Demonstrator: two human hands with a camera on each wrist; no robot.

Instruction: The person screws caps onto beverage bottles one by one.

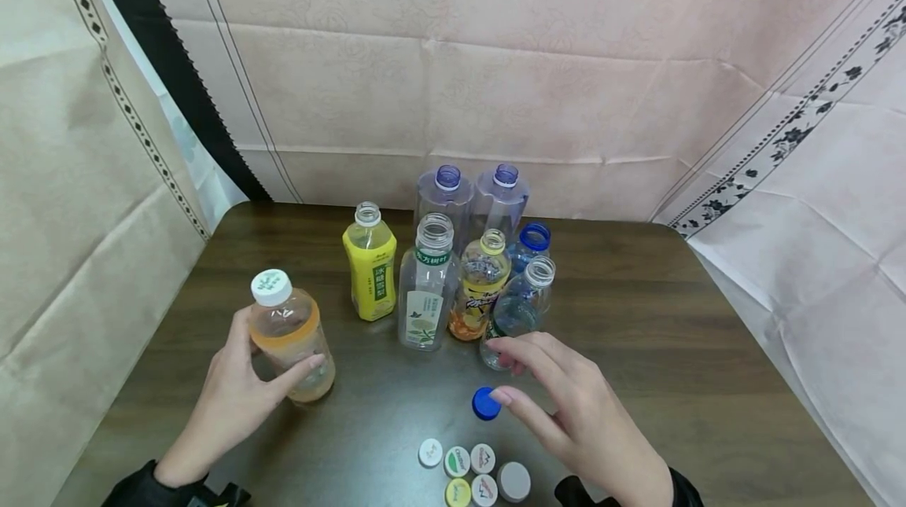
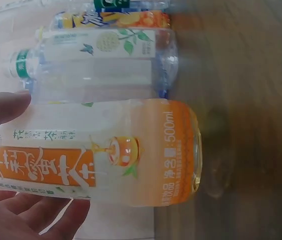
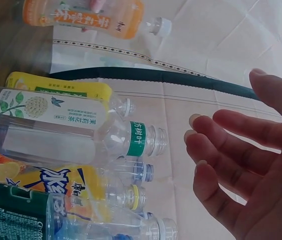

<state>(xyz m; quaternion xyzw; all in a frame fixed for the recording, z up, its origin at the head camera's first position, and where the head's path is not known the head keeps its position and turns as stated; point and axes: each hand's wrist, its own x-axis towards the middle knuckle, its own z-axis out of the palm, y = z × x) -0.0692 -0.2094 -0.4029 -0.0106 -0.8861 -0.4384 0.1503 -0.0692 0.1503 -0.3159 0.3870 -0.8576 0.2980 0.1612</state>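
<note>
In the head view my left hand grips an orange-labelled tea bottle with a white cap on it. The left wrist view shows the thumb above and the fingers beneath that bottle, its base just off the wooden table. My right hand hovers at the right with loosely bent fingers, and in the right wrist view the hand holds nothing. A blue cap lies on the table by its thumb tip; whether they touch, I cannot tell. Uncapped bottles stand beyond, among them a clear tea bottle.
A yellow-labelled bottle stands left of the bottle group, and two purplish bottles are at the back. Several loose caps, including a yellow-green cap, lie near the front of the table. Pale cloth hangs behind.
</note>
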